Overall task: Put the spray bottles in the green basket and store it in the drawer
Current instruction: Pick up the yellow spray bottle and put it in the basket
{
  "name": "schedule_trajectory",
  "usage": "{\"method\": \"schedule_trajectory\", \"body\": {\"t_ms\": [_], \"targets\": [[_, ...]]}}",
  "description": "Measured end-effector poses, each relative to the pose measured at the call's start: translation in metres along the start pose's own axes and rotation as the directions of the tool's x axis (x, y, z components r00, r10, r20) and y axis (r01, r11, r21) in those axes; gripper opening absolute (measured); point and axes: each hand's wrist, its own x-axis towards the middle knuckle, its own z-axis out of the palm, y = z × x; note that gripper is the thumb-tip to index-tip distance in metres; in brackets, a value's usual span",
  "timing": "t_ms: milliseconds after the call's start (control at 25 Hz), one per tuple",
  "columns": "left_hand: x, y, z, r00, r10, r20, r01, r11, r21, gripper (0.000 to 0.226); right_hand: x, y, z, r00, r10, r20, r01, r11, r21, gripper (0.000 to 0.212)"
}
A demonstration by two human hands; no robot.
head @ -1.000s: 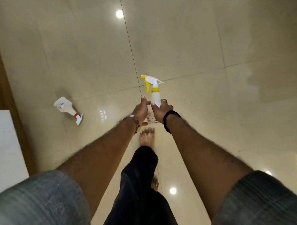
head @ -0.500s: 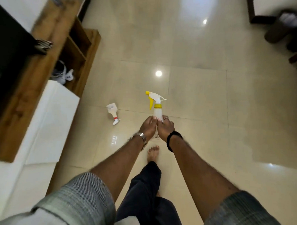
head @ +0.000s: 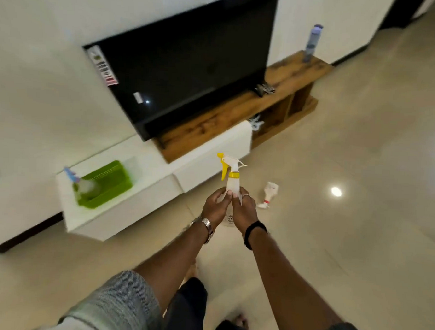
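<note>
I hold a white spray bottle with a yellow trigger [head: 232, 176] upright in front of me. My left hand [head: 216, 206] and my right hand [head: 244, 211] both grip its body. A second white spray bottle with a red-banded nozzle [head: 268, 194] lies on the floor just right of my hands. The green basket [head: 111, 179] sits in the open white drawer [head: 84, 221] to my left. Inside the basket lies a clear spray bottle with a blue and pink head [head: 79, 183].
A large black TV [head: 186, 61] stands on a wooden unit [head: 239, 108] above the white drawers. A tall grey bottle [head: 312, 41] stands on the unit's far end. Glossy tiled floor spreads to the right. My legs and a bare foot are below.
My view has swung up and to the left, bringing the TV unit, the open drawer and the green basket into sight. Both hands still hold the yellow-trigger bottle.
</note>
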Motion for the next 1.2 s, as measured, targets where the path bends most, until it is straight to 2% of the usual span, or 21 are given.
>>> {"method": "schedule_trajectory", "body": {"t_ms": [120,280,400,520,600,760,880,1000,1120,1200], "targets": [[0.006,0.005,-0.086,0.982,-0.008,-0.187,-0.016,0.992,-0.127,0.041,0.014,-0.047,0.078,0.982,-0.075,0.175,0.088,0.994,-0.064,0.042],[0.021,-0.005,-0.188,0.930,-0.070,-0.361,-0.028,0.965,-0.260,0.049,0.027,-0.094,0.182,0.919,-0.176,0.354,0.204,0.978,-0.044,0.028],[0.036,-0.019,-0.254,0.869,-0.126,-0.478,-0.065,0.929,-0.364,0.052,0.038,-0.118,0.256,0.871,-0.186,0.454,0.239,0.969,-0.061,0.029],[0.064,-0.036,-0.327,0.835,-0.152,-0.529,-0.086,0.913,-0.399,0.048,0.059,-0.132,0.334,0.843,-0.158,0.514,0.240,0.966,-0.096,0.028],[0.090,-0.049,-0.373,0.825,-0.140,-0.547,-0.089,0.925,-0.370,0.045,0.083,-0.139,0.383,0.827,-0.147,0.542,0.260,0.956,-0.137,0.025],[0.156,-0.096,-0.459,0.823,-0.084,-0.563,-0.053,0.974,-0.222,0.044,0.154,-0.137,0.477,0.774,-0.123,0.621,0.340,0.908,-0.244,0.051],[0.208,-0.143,-0.501,0.826,-0.009,-0.563,-0.013,0.999,-0.035,0.044,0.210,-0.116,0.540,0.753,-0.105,0.650,0.379,0.876,-0.299,0.052],[0.254,-0.183,-0.515,0.790,0.095,-0.606,-0.023,0.992,0.126,0.045,0.247,-0.089,0.585,0.776,-0.122,0.619,0.405,0.849,-0.340,0.040],[0.290,-0.217,-0.524,0.763,0.065,-0.643,0.012,0.993,0.115,0.054,0.274,-0.055,0.623,0.791,-0.166,0.589,0.441,0.821,-0.362,0.038],[0.306,-0.237,-0.529,0.773,0.022,-0.635,0.029,0.997,0.070,0.064,0.289,-0.036,0.643,0.797,-0.183,0.576,0.457,0.805,-0.378,0.037]]}}
